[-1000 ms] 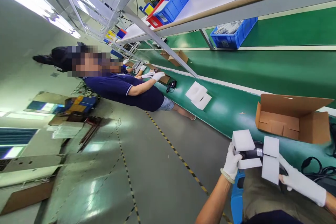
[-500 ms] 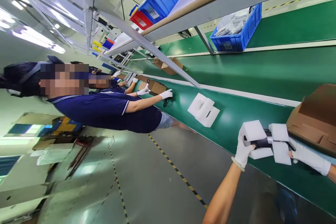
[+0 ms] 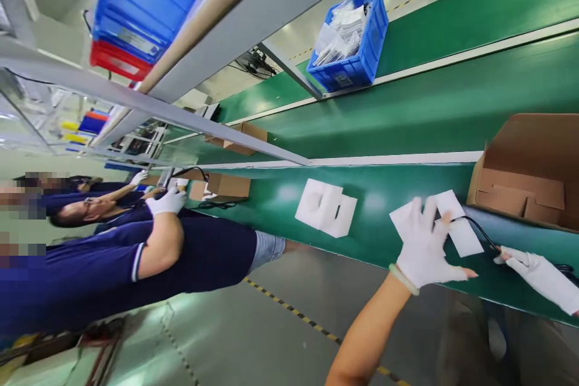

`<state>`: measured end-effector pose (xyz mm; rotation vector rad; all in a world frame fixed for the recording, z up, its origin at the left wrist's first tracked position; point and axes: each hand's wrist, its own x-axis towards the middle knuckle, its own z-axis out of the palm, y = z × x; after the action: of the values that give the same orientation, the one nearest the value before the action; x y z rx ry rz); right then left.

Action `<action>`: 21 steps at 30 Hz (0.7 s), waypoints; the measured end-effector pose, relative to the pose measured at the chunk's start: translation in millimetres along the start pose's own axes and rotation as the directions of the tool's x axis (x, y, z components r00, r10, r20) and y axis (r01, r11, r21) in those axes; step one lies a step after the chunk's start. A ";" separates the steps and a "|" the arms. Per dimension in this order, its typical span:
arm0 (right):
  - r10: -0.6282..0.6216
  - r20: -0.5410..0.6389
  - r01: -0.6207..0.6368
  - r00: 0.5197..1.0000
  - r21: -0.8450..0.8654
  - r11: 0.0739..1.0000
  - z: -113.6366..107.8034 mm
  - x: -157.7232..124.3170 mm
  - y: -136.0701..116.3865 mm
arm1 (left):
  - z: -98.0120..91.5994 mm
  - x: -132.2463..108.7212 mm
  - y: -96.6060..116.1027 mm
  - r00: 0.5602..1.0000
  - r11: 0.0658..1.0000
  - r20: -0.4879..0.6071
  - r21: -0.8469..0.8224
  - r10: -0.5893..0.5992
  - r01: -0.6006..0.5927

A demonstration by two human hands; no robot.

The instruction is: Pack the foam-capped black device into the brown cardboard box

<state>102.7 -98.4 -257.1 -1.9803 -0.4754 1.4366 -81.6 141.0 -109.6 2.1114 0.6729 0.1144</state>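
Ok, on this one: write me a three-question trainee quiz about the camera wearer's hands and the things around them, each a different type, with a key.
1. What does the wearer's white-gloved right hand hold?
A) a red plastic bin
B) a thin black cable
C) a yellow bin

2. True or false: the wearer's white-gloved left hand is clenched into a fist.

3. Fill in the colour: the open brown cardboard box stands on a flat ____ work surface.

Key: 1. B. 2. False; its fingers are spread. 3. Green.
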 end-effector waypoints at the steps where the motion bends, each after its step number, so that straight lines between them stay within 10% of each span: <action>1: 0.020 0.005 -0.020 1.000 0.029 0.999 1.6 -4.4 -0.4 | 3.0 17.1 5.7 0.994 0.998 0.094 0.036 0.055 -0.059; 6: 0.020 -0.032 -0.015 0.999 0.148 0.989 22.4 -23.5 -19.6 | 17.7 58.4 5.7 0.954 0.974 0.296 0.202 0.037 -0.100; 11: -0.015 -0.051 0.027 0.999 0.239 0.971 62.9 -26.0 -24.6 | 26.6 44.0 4.6 0.975 0.907 0.134 0.408 -0.176 0.108; 21: 0.000 -0.196 -0.020 0.981 -0.101 0.995 101.5 -6.6 -24.6 | 47.2 38.6 0.6 0.947 0.822 -0.087 0.475 -0.311 0.313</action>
<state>7.1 -55.8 -256.0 -2.1821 -0.4592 1.2285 -33.5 125.5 -143.7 2.4342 1.1376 -0.2604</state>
